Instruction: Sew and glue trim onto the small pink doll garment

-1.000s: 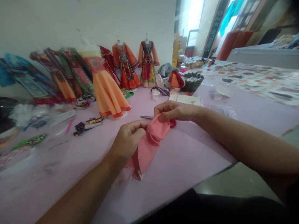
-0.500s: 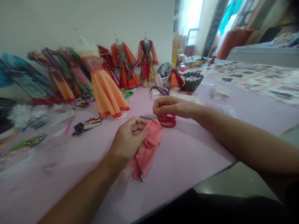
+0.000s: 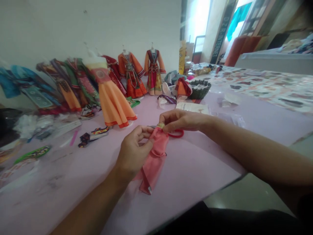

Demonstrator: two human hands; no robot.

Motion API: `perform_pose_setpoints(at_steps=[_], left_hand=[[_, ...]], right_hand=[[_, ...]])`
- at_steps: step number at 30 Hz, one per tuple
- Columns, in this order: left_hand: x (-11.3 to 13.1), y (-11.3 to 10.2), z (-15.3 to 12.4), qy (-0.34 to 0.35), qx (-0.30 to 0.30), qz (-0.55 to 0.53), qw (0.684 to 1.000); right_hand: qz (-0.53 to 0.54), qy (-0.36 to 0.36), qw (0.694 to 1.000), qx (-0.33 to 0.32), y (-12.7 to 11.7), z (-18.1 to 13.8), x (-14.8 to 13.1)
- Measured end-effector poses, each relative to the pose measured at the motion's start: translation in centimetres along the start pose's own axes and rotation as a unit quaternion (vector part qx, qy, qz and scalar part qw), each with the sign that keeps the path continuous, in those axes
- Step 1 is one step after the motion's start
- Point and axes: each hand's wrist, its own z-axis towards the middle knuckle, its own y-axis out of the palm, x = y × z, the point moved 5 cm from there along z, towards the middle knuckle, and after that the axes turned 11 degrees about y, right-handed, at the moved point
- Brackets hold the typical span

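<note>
A small coral-pink piece of cloth (image 3: 156,156), perhaps part of a doll garment, hangs down over the table with a yellowish tip at its upper end. My left hand (image 3: 137,148) pinches its left upper edge between thumb and fingers. At the top edge, the fingertips of my right hand (image 3: 178,120) are closed on the cloth beside the yellowish tip. Red-handled scissors (image 3: 178,133) lie on the table just behind, mostly covered by my right hand and the cloth. Whether a needle or thread is in my right fingers is too small to tell.
A doll form in an orange skirt (image 3: 114,101) stands behind my left hand. Several costumed forms line the wall, one in an orange robe (image 3: 130,71). A dark green basket (image 3: 199,89), a white packet (image 3: 192,107) and fabric trims (image 3: 94,135) lie on the pink tabletop (image 3: 195,176).
My right hand has come down from above the scissors onto the cloth's top edge and now pinches it, covering more of the scissors. My left hand keeps its hold. The view has shifted slightly.
</note>
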Motion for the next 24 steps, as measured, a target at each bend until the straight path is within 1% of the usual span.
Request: perform_pose_setpoints(at_steps=[7,10,12,18,21,24], left_hand=[[0.06,0.01,0.1,0.004,-0.007,0.009,1.0],[0.23,-0.13,0.1,0.01,-0.003,0.014,1.0],[0.39,-0.16,0.04,0.009,-0.004,0.014,1.0],[0.63,-0.06,-0.35,-0.022,-0.011,0.031,0.999],[0.84,0.04,-0.49,-0.018,-0.02,0.003,1.0],[0.77,0.14,-0.59,-0.036,-0.029,-0.015,0.999]], right_hand=[[0.027,-0.018,0.999,-0.016,0.31,0.15,-0.03],[0.031,-0.023,0.999,-0.01,0.22,0.15,-0.19],[0.027,-0.019,0.999,-0.001,0.16,0.11,-0.25],[0.021,0.003,1.0,0.019,0.56,0.03,-0.38],[0.019,0.004,0.999,0.033,0.72,0.12,-0.36],[0.028,-0.006,0.998,0.062,0.5,0.22,-0.31]])
